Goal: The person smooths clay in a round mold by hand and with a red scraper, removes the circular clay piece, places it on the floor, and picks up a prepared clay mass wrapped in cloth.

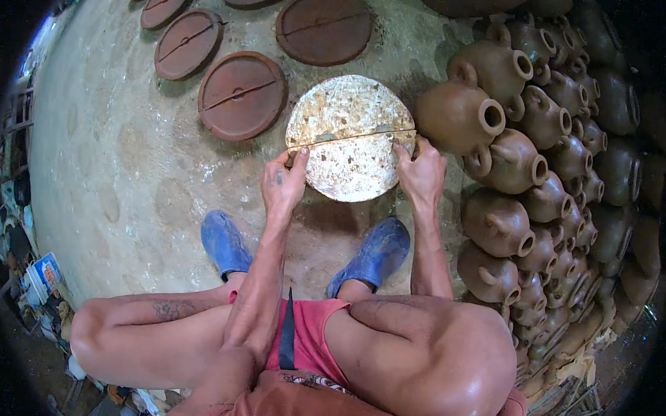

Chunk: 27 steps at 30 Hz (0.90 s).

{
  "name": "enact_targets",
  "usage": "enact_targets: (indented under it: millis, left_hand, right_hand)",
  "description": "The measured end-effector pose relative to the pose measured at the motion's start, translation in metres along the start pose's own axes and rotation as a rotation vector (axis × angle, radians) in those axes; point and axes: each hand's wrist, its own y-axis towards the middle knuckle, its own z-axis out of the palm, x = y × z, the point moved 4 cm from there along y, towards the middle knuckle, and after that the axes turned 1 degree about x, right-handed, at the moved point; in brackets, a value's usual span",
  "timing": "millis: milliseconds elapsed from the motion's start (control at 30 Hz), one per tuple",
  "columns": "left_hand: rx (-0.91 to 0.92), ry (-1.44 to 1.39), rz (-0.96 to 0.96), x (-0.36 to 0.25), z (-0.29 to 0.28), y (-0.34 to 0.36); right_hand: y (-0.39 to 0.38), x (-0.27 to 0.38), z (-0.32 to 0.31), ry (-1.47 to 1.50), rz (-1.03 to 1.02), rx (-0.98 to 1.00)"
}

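Pale disc (349,172) held at both edges

Nearest is the person's brown shirt (304,405), with pink shorts (311,317) just beyond it and a black strap (288,335) hanging down over them. The knees are bent and spread wide to either side. Sticks (564,415) lie at the lower right, and mixed clutter (32,307) lines the left rim, a white and blue tub (46,273) among it.

Farther out, two blue shoes (225,242) stand apart on the grey, stained floor (126,237), toes pointing away.

Beyond the shoes, the hands are apart, each clamped on the disc. The left hand (284,180) grips its left edge and the right hand (424,171) its right edge, thumbs on the upper face; most of the other fingers are hidden. The disc is round, whitish and blotched with brown, and a thin straight line crosses it from one hand to the other. It is in front of the person, past the shoes; whether it touches the floor is hard to tell.

To the right, brown clay jugs (461,117) with handles lie on their sides in a dense pile, many mouths turned rightward. The closest jug to the disc lies just beside the right hand.

Farthest, reddish-brown rounds (241,106) lie flat on the floor, each clear one crossed by a straight bar, the front one near the disc's upper left.
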Motion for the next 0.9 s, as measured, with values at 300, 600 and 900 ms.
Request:
enact_targets:
  millis: [300,600,900]
  left_hand:
    - [-0.018,-0.066,0.025,-0.002,-0.002,-0.004]
    - [-0.085,0.005,-0.027,-0.024,-0.012,-0.023]
    - [-0.069,-0.133,0.017,0.008,0.000,-0.013]
  right_hand:
    - [-0.002,-0.003,-0.003,0.024,-0.022,-0.027]
    - [0.000,-0.017,0.003,0.089,0.048,0.021]
    - [-0.010,-0.011,0.001,0.201,0.049,-0.017]
